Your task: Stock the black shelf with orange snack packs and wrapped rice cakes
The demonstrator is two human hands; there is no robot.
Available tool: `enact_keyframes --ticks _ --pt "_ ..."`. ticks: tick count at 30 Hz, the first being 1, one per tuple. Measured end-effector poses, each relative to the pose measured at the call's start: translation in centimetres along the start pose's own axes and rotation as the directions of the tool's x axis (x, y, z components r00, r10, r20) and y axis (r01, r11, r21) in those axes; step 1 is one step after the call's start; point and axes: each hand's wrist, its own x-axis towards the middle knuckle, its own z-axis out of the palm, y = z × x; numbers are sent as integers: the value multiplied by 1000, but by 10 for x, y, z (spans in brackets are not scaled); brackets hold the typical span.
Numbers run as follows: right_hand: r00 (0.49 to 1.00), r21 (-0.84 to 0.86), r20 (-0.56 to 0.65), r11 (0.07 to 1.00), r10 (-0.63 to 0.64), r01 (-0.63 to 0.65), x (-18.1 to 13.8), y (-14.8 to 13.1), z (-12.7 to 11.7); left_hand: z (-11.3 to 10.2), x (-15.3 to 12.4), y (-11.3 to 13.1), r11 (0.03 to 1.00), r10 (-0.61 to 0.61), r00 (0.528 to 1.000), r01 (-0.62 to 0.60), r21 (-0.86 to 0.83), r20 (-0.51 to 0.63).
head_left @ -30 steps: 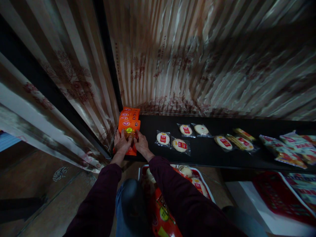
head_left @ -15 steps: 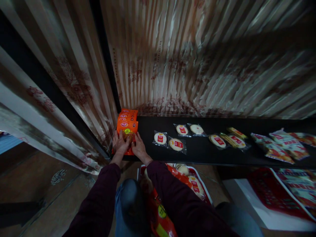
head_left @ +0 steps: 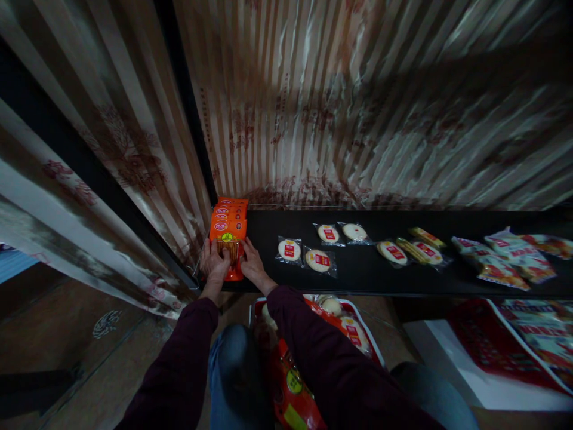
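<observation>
At the left end of the black shelf, my left hand holds the left side of an orange snack packet, its thumb lying over the clear lower part. My right hand grips the same packet from the right, with its fingertips at the edge. Brown food shows through the window of the packet. Several more orange packets overlap in a row behind it, up against the curtain corner. To the right of my hands lies a round white cracker in clear wrap.
Several more wrapped crackers, thin yellow packets and white-and-red bags lie along the shelf. Below stand a red-and-white basket of snacks and a white box. A black post and draped curtains border the shelf.
Both hands stay on the front orange packet, which sits slightly lower and further left in view. The whole view has shifted a little.
</observation>
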Motion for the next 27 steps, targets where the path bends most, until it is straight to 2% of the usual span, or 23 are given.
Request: enact_keyframes --ticks 4,7,12,15,17,21,24,27 --pt "985 -38 -142 995 -96 92 -21 -12 -7 2 -1 -2 999 42 997 -43 -28 -63" --pt "966 -23 -191 984 -177 176 -52 -18 -15 -1 -3 -2 995 70 993 -76 -65 -90" --pt "959 -85 -117 964 -259 250 -120 -6 -37 -9 -9 0 990 125 986 -131 -49 -107" --pt "968 -163 -23 956 -250 244 -154 7 -55 -12 -8 1 989 148 986 -148 5 -83" --pt "981 -218 33 956 -192 194 -170 14 -67 -15 -5 4 985 173 983 -171 37 -55" --pt "997 -283 49 956 -62 74 -189 21 -88 -30 -7 16 975 202 979 -199 94 -18" --pt "997 -321 66 946 -34 54 -197 26 -99 -41 -30 32 971 239 971 -239 23 -4" --pt "998 -338 67 940 -21 42 -204 32 -106 -45 -80 52 929 349 935 -338 -153 55"
